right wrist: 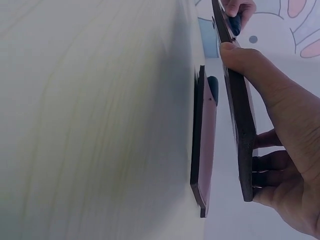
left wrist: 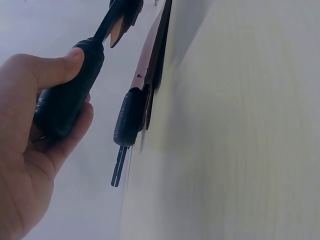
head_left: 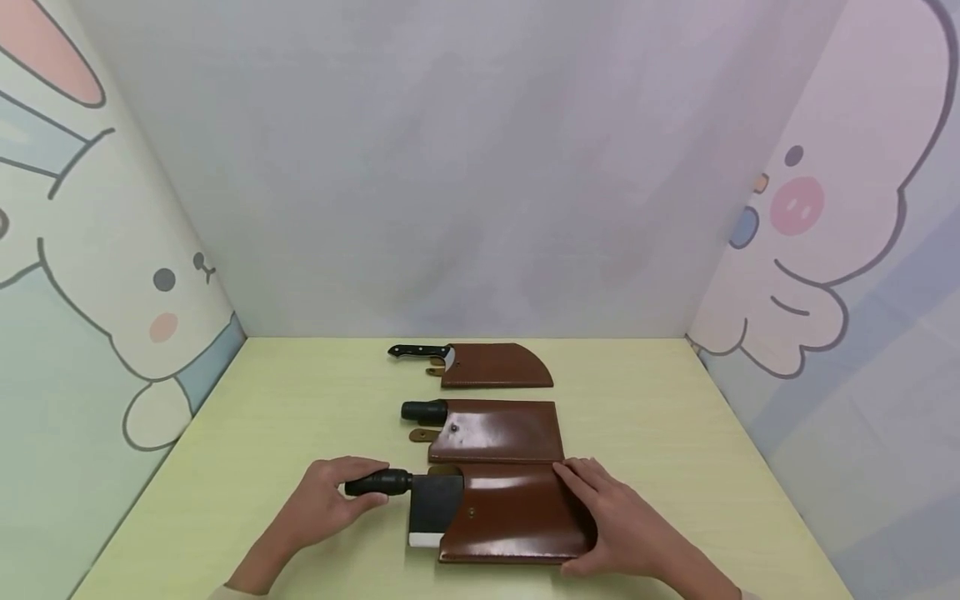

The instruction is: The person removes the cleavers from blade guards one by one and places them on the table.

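Note:
My left hand (head_left: pixel 324 504) grips the black handle (head_left: pixel 380 482) of a cleaver, its thumb laid along the handle in the left wrist view. The cleaver's dark blade (head_left: pixel 433 507), with a bright edge, shows partly outside a brown leather sheath (head_left: pixel 525 512); the rest is hidden inside. At the sheath's closed right end, my right hand (head_left: pixel 628 525) holds it across its width, thumb on the near edge and fingers on the far edge. In the right wrist view the sheath (right wrist: pixel 242 120) is raised off the table.
Just behind lies a second brown sheath (head_left: pixel 498 431) with a black-handled knife (head_left: pixel 423 411) in it and a loose snap strap. Farther back is a third, curved sheath (head_left: pixel 498 365) holding a riveted-handle knife (head_left: pixel 420 351). Cartoon-printed side walls and a plain back wall (head_left: pixel 465 167) enclose the pale table (head_left: pixel 660 417).

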### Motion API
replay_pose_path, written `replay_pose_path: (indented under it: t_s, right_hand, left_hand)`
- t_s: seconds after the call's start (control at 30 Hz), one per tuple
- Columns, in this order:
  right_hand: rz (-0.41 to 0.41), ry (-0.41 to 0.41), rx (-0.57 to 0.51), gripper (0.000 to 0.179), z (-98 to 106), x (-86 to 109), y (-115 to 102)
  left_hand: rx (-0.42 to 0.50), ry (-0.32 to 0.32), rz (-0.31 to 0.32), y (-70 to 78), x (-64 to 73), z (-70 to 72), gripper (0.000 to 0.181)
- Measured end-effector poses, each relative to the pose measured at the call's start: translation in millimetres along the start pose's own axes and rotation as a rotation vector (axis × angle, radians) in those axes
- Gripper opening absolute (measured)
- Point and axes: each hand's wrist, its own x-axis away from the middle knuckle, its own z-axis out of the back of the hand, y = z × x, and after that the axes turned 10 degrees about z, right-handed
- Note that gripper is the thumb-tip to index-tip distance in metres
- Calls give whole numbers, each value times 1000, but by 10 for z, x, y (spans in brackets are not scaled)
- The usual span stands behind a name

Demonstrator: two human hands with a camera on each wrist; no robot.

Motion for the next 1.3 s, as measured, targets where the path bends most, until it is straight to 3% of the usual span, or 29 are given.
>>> replay_pose_path:
  t_s: [0.2, 0.53, 0.77, 1.03, 1.3]
  right_hand:
    - [45, 57, 38, 119, -8, 21, 15]
    - [-6, 3, -21, 119, 6, 44, 31]
    - [6, 13, -20, 120, 13, 104, 75]
    - [13, 10, -29, 119, 22, 134, 79]
    - [12, 23, -23, 118, 61, 152, 96]
  left_hand:
    - [-12, -6, -4, 27, -17, 24, 36]
    - [3, 17, 11, 18, 7, 35, 35]
    - [-2, 30, 72, -15, 47, 94, 34]
    - [0, 44, 43, -45, 81, 136, 35]
    - [12, 46, 85, -58, 113, 166, 35]
